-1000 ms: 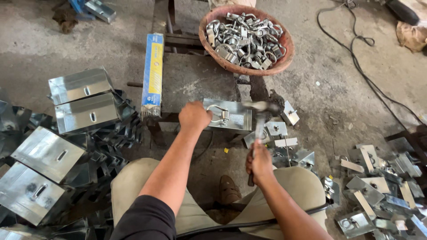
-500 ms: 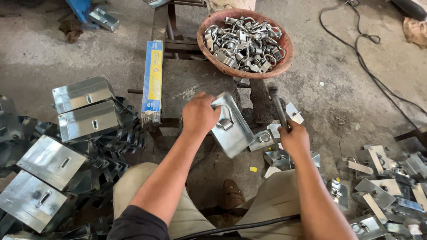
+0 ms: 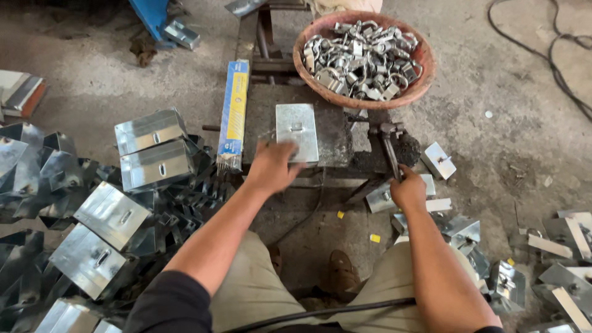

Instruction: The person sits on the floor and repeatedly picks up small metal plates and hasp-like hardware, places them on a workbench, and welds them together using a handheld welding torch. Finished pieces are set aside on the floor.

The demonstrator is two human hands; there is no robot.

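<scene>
A flat shiny metal plate (image 3: 296, 131) lies on the dark work block (image 3: 333, 117) in front of me. My left hand (image 3: 272, 168) rests at the plate's near edge, fingers touching its lower left corner. My right hand (image 3: 408, 189) grips the handle of a hammer (image 3: 388, 143), whose head points away from me and rests on the block's right side.
A round reddish basket (image 3: 420, 81) full of metal shackles stands behind the block. A long blue and yellow box (image 3: 234, 110) lies left of the plate. Stacked metal boxes (image 3: 154, 150) fill the left floor, loose plates (image 3: 438, 160) the right. A cable (image 3: 558, 68) crosses the far right.
The plate was tilted up in my left hand and now lies flat on the block. My right hand lowered the hammer so its head rests on the block.
</scene>
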